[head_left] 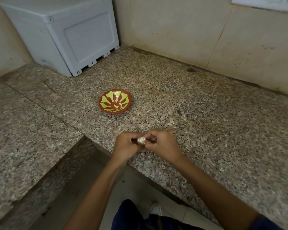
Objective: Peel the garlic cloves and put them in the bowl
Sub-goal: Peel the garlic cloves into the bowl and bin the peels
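Over the desk [206, 113] edge, left hand [125, 145] and right hand [161, 144] pinch a garlic clove [141, 140], seemingly unpeeled; light, papery, slippery, best nipped at its tip. Bowl [106, 109] sits beyond.

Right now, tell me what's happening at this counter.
A person stands at a speckled stone counter, holding a garlic piece between the left hand and right hand, apparently working its skin off. Farther back sits a red and yellow bowl with a couple of pale peeled cloves already inside. A grey plastic box stands in the corner.
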